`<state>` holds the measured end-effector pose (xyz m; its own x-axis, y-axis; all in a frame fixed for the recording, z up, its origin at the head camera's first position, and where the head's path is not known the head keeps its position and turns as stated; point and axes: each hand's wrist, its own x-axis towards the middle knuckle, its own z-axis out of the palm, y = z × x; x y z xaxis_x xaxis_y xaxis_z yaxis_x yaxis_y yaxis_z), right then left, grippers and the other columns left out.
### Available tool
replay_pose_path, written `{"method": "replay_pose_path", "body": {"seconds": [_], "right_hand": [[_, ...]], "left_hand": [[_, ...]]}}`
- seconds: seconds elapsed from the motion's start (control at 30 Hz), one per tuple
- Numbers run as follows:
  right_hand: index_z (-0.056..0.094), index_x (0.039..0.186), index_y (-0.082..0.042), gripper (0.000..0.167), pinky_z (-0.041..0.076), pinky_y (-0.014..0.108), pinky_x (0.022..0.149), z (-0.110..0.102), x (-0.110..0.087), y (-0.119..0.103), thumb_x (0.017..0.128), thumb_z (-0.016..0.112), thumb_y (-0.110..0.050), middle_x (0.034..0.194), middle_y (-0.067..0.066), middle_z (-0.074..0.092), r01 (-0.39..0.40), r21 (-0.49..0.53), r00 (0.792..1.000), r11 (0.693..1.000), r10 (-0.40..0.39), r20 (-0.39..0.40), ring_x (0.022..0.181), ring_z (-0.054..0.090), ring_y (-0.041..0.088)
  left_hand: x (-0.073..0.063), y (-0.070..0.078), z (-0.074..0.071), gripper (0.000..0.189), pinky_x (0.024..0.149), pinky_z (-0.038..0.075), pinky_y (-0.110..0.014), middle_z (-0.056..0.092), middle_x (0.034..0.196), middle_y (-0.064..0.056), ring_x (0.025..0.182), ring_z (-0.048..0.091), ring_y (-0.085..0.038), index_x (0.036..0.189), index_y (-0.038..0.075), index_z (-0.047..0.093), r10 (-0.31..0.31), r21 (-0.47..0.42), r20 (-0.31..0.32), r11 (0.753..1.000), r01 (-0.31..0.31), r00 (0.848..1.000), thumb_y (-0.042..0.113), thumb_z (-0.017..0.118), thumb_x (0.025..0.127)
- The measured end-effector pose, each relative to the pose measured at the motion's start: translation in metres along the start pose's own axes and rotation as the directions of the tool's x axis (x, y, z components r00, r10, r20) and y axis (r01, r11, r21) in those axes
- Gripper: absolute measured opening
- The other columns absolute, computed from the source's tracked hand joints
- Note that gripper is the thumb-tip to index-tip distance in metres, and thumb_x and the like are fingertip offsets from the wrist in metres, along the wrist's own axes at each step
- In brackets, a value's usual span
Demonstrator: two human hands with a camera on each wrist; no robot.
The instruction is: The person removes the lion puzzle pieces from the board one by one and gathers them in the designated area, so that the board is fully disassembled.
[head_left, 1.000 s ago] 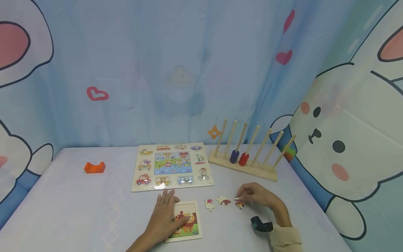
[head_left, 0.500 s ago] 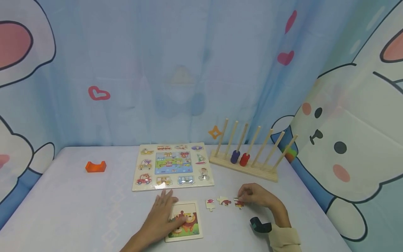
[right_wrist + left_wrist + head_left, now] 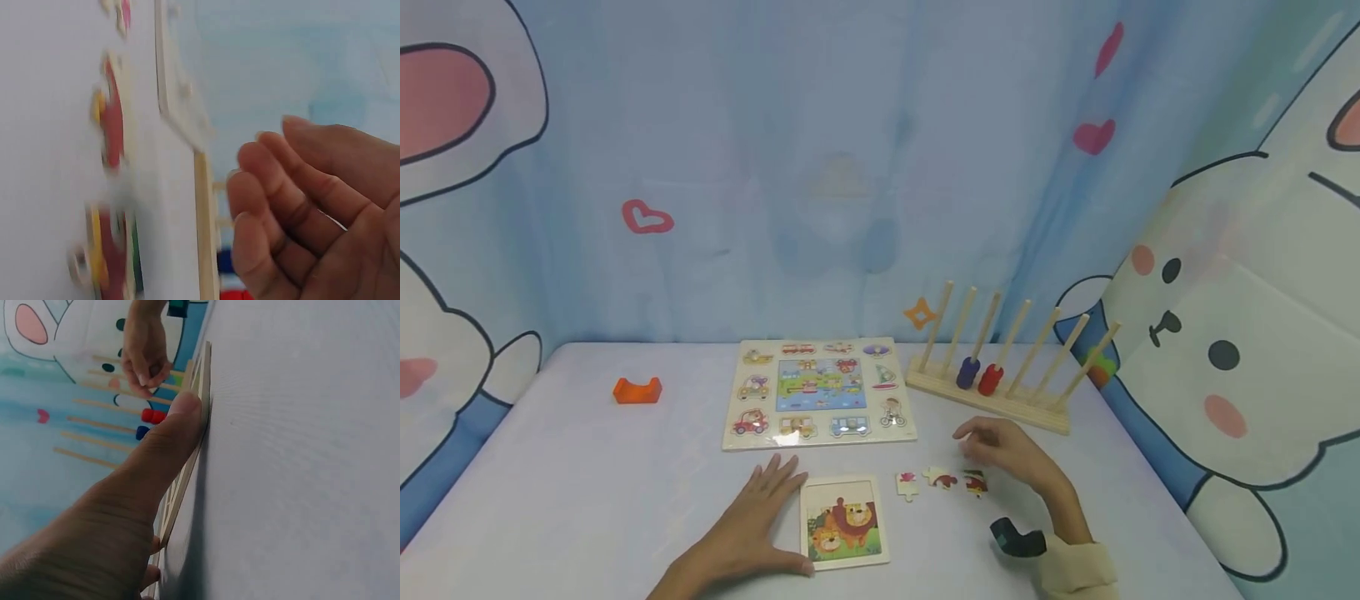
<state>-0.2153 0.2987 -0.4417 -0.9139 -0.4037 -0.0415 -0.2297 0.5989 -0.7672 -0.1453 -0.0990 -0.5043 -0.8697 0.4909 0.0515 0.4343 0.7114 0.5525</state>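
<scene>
We take the vehicle board point(image 3: 820, 387) as our landmark on the bench point(image 3: 587, 500). The lion puzzle frame point(image 3: 838, 490) lies on our side of it, a little apart from its near edge and under its right half. Set pieces point(image 3: 847, 533) fill the near part of the frame, and a bare pale strip shows at its far end. Three loose pieces lie in a row: the pink-marked piece point(image 3: 907, 485) just in front of the vehicle board's near right corner, then the arched brown piece point(image 3: 939, 477) and the brown-and-green piece point(image 3: 976, 482) off to the right of that corner.

Our left hand point(image 3: 748, 517) is spread wide in front of the vehicle board, thumb at the frame's near left corner and fingertips by its far left one, touching the edge rather than wrapping it. We cannot tell whether that edge is lifted. Our right hand point(image 3: 1003, 450) hovers beyond the vehicle board's near right corner, fingers loosely curled, holding nothing.

We judge the frame light, stiff and fairly flat, best steadied by its rim so the set pieces stay put. The loose pieces look thin, light and rigid; we would pinch them by opposite edges on the wide body, sparing the narrow tabs, which might chip. Lying so flat, they could skid under a fingertip.
</scene>
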Motion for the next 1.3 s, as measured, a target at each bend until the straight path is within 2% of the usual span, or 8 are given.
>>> {"method": "replay_pose_path", "body": {"seconds": [0.1,0.2,0.33,0.37,0.57,0.7,0.87,1.3], "right_hand": [[0.065,0.109,0.001,0.024,0.053,0.023,0.069,0.018,0.009,-0.017,0.093,0.063,-0.017,0.088,0.007,0.066,0.041,0.028,0.999,0.999,-0.041,0.000,0.076,0.061,0.017],[0.067,0.107,0.000,0.022,0.052,0.022,0.064,0.045,0.021,-0.037,0.092,0.064,-0.016,0.089,0.005,0.068,0.088,0.042,0.995,0.995,-0.090,0.037,0.075,0.063,0.020],[0.070,0.105,-0.005,0.019,0.052,0.023,0.068,0.081,0.034,-0.063,0.092,0.064,-0.018,0.092,0.000,0.069,0.128,0.053,0.985,0.990,-0.133,0.106,0.080,0.062,0.015],[0.071,0.104,-0.006,0.019,0.053,0.024,0.074,0.090,0.037,-0.068,0.092,0.065,-0.018,0.094,0.000,0.069,0.140,0.051,0.982,0.989,-0.145,0.120,0.082,0.062,0.012],[0.072,0.102,-0.010,0.013,0.052,0.022,0.079,0.124,0.044,-0.076,0.089,0.067,-0.012,0.096,-0.002,0.070,0.160,0.036,0.967,0.986,-0.164,0.197,0.087,0.061,0.004],[0.073,0.101,-0.012,0.016,0.048,0.022,0.083,0.132,0.045,-0.071,0.086,0.069,-0.008,0.094,-0.007,0.068,0.185,0.024,0.954,0.982,-0.185,0.237,0.089,0.058,0.003],[0.074,0.102,-0.015,0.019,0.044,0.021,0.081,0.134,0.044,-0.070,0.084,0.071,-0.009,0.093,-0.010,0.064,0.258,-0.037,0.936,0.965,-0.240,0.256,0.088,0.052,0.004],[0.075,0.099,-0.019,0.017,0.041,0.021,0.081,0.138,0.043,-0.071,0.086,0.068,-0.010,0.094,-0.014,0.058,0.280,-0.084,0.930,0.956,-0.248,0.272,0.090,0.047,0.005]], "left_hand": [[0.002,0.001,0.001,0.113,0.117,0.010,-0.055,0.024,0.158,-0.011,0.146,0.011,-0.036,0.146,0.012,0.040,0.016,0.003,-0.013,1.000,-0.016,1.000,0.077,0.070,0.059],[0.004,0.001,0.002,0.112,0.117,0.009,-0.056,0.024,0.157,-0.012,0.146,0.011,-0.038,0.146,0.012,0.040,0.021,0.003,-0.015,1.000,-0.021,1.000,0.076,0.071,0.059],[0.005,0.002,0.002,0.111,0.116,0.008,-0.057,0.024,0.157,-0.013,0.145,0.011,-0.039,0.146,0.013,0.040,0.012,-0.002,-0.004,1.000,-0.012,1.000,0.076,0.071,0.060],[0.006,0.002,0.002,0.110,0.117,0.008,-0.057,0.024,0.157,-0.013,0.145,0.010,-0.039,0.146,0.013,0.040,0.011,-0.005,-0.001,1.000,-0.011,1.000,0.076,0.071,0.060],[0.005,0.003,0.003,0.102,0.117,0.006,-0.056,0.023,0.158,-0.012,0.146,0.009,-0.038,0.145,0.012,0.041,0.013,-0.021,-0.010,1.000,-0.013,1.000,0.074,0.066,0.068],[0.006,0.002,0.005,0.092,0.117,0.007,-0.055,0.024,0.157,-0.011,0.146,0.010,-0.036,0.145,0.012,0.042,0.007,-0.008,-0.034,1.000,-0.007,0.999,0.072,0.060,0.076],[0.006,0.003,0.005,0.090,0.117,0.009,-0.056,0.026,0.157,-0.011,0.146,0.012,-0.036,0.143,0.013,0.043,-0.003,0.008,-0.046,1.000,0.003,0.999,0.072,0.058,0.077],[0.004,0.001,0.006,0.091,0.117,0.010,-0.056,0.027,0.156,-0.012,0.145,0.014,-0.037,0.143,0.013,0.044,0.009,0.023,-0.059,1.000,-0.007,0.998,0.073,0.058,0.077]]}}
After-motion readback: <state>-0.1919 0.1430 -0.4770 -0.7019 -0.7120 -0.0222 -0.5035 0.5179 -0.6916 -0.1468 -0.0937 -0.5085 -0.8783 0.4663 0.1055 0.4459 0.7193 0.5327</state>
